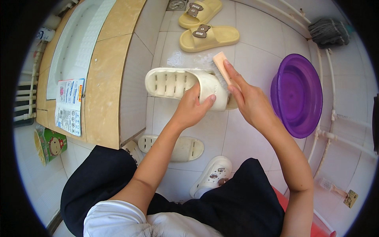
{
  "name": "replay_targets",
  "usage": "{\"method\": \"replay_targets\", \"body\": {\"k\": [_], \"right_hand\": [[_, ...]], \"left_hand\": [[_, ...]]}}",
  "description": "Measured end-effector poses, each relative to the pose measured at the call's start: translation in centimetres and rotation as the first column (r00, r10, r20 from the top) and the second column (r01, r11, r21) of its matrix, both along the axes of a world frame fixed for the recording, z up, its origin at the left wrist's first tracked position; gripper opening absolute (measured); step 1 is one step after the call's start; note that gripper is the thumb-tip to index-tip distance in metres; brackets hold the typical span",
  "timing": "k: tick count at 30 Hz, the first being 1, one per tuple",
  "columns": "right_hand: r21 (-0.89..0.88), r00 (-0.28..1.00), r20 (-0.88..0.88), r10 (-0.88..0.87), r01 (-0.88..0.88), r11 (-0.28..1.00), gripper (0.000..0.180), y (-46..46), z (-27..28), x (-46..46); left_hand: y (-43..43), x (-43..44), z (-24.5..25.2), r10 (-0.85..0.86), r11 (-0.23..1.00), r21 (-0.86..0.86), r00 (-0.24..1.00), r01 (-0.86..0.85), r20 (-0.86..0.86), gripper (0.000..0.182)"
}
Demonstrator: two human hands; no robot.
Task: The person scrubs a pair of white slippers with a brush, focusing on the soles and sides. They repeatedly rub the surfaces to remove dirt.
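My left hand (pixel 192 106) holds a cream slide slipper (pixel 171 81) by its strap, with the fingers inside under the strap and the thumb on top. In my right hand (pixel 251 99) is a scrub brush (pixel 222 66) with a pale pink back; its grey bristles face the slipper's strap and edge. A second cream slipper (pixel 188 149) lies on the floor below, partly hidden by my left forearm. Beyond the held slipper are two yellow slippers with bear ornaments, one nearer (pixel 225 35) and one farther (pixel 211 6). White suds (pixel 175 58) lie on the tiles between.
A purple plastic basin (pixel 318 97) stands at the right, beside white wall pipes (pixel 333 89). On the left a tan tiled ledge (pixel 108 77) surrounds a white squat toilet (pixel 71 50), with a printed packet (pixel 69 106) on it. A floor drain (pixel 176 5) is at the top.
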State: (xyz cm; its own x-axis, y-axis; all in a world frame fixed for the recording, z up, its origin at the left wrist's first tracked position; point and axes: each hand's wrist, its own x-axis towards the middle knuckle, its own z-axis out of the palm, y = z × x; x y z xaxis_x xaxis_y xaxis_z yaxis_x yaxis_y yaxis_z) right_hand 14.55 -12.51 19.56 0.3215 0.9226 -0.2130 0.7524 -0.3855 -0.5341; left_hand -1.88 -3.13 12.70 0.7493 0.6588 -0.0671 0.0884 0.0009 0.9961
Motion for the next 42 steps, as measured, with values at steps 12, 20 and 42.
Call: {"method": "replay_targets", "body": {"k": [12, 20, 42], "right_hand": [[-0.089, 0.981, 0.116, 0.156, -0.146, 0.985, 0.060, 0.5, 1.5, -3.5], [-0.155, 0.993, -0.029, 0.114, -0.117, 0.981, 0.058, -1.1, 0.6, -4.1], [-0.167, 0.999, 0.011, 0.041, -0.038, 0.985, 0.061, 2.0, -1.3, -1.7]], "left_hand": [[-1.8, 0.5, -2.1, 0.105, 0.993, 0.056, 0.994, -0.105, -0.001, 0.016], [-0.2, 1.0, -4.9, 0.183, 0.983, 0.020, 0.983, -0.183, 0.037, 0.009], [-1.6, 1.9, -4.9, 0.098, 0.995, -0.002, 0.994, -0.098, -0.054, 0.019]]}}
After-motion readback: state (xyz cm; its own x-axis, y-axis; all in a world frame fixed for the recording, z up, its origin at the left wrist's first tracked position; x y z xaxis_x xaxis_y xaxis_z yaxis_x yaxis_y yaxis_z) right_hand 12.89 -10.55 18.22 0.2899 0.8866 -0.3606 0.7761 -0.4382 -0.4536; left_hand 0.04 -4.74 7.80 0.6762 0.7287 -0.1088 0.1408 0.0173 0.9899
